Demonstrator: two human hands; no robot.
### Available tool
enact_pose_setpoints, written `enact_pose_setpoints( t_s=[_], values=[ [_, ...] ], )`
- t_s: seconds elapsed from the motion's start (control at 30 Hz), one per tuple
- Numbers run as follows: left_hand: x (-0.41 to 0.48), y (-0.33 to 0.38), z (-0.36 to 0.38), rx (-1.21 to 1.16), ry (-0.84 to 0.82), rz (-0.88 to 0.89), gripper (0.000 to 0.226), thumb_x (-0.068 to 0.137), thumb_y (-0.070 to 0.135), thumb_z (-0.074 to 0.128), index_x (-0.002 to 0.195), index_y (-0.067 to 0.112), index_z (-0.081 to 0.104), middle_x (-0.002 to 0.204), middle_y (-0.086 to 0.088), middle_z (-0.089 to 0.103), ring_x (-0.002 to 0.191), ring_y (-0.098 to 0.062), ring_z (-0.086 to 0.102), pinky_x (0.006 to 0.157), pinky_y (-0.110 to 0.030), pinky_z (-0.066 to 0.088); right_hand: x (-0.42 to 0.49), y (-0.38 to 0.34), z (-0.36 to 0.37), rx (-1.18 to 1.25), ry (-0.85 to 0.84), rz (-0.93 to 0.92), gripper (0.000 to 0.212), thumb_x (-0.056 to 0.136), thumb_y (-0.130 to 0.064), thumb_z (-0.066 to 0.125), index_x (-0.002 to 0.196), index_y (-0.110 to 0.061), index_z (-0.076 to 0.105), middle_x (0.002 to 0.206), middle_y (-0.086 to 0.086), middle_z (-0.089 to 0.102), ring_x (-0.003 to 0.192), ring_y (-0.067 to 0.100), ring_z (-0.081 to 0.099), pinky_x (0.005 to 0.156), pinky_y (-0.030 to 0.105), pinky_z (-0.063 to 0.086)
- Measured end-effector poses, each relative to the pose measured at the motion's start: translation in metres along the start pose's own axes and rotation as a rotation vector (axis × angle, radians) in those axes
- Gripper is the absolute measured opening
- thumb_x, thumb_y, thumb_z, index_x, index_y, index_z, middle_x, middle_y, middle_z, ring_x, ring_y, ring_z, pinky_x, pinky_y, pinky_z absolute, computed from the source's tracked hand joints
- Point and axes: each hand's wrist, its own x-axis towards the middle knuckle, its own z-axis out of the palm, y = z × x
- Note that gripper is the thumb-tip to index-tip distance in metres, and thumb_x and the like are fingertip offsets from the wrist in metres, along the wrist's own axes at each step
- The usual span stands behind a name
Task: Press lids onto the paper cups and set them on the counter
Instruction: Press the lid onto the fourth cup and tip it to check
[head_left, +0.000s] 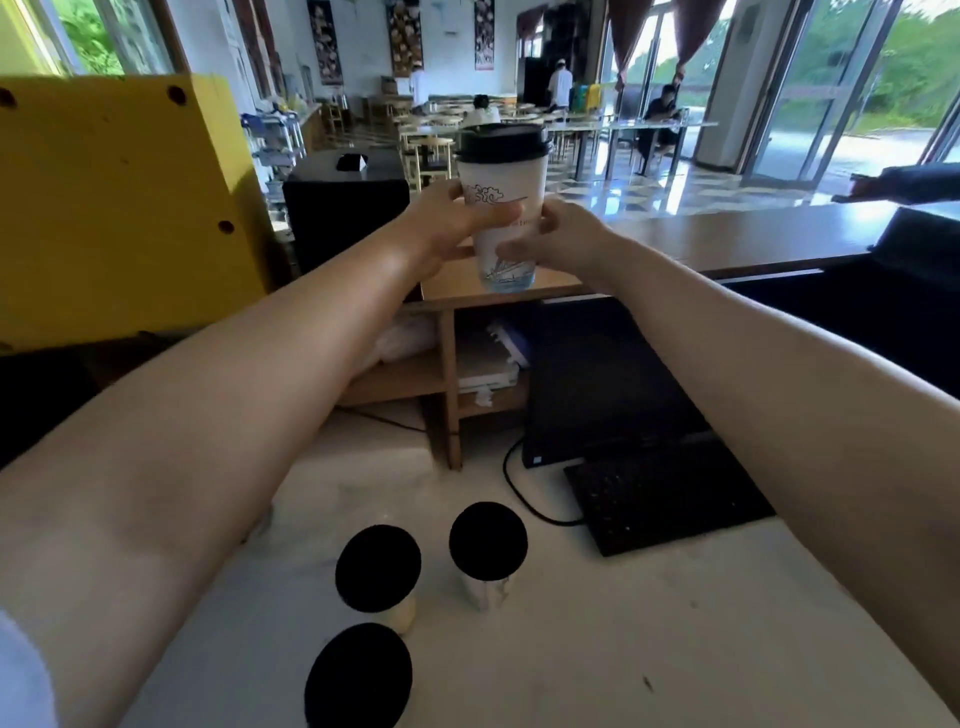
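Paper cup (511, 174) in grip of left hand (445, 224), right hand (567, 240), at counter (727, 240) edge.

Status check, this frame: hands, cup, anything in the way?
Both hands grip one paper cup, left hand high, right hand lower. Black lid on, cup at the wooden counter's near end; touchdown unclear. No obstruction seen there.
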Motion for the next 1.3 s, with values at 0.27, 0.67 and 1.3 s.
enact_pose_setpoints(
  t_s=[0.27, 0.67, 1.3],
  values=[
    [0.065, -0.033, 0.0, -0.023, 0.17, -0.022, 0.042, 0.075, 0.008, 0.074, 0.113, 0.008, 0.056, 0.103, -0.004, 0.066, 0.1, -0.021, 0.063, 0.085, -0.034, 0.054, 0.069, 0.039, 0.011, 0.02, 0.01, -0.002, 0.046, 0.071, -0.011, 0.078, 0.111, -0.004, 0.058, 0.109, 0.013, 0.066, 0.103, 0.028, 0.063, 0.095, 0.043, 0.051],
    [0.082, -0.062, 0.002, 0.127, 0.392, 0.022, 0.05, 0.076, 0.012, 0.075, 0.121, 0.004, 0.053, 0.118, -0.012, 0.062, 0.104, -0.02, 0.059, 0.093, -0.033, 0.05, 0.103, 0.062, 0.029, 0.024, -0.088, -0.004, 0.051, 0.074, -0.012, 0.077, 0.116, 0.002, 0.052, 0.105, 0.01, 0.061, 0.099, 0.022, 0.06, 0.092, 0.033, 0.051],
    [0.037, -0.055, 0.007, 0.063, 0.307, -0.331, 0.06, 0.08, 0.016, 0.069, 0.132, 0.004, 0.041, 0.128, -0.004, 0.052, 0.111, -0.016, 0.051, 0.086, -0.033, 0.044, 0.054, 0.029, 0.002, -0.391, -0.187, 0.14, 0.059, 0.082, -0.025, 0.07, 0.128, 0.004, 0.047, 0.127, 0.017, 0.054, 0.114, 0.03, 0.053, 0.1, 0.04, 0.045]
  ],
)
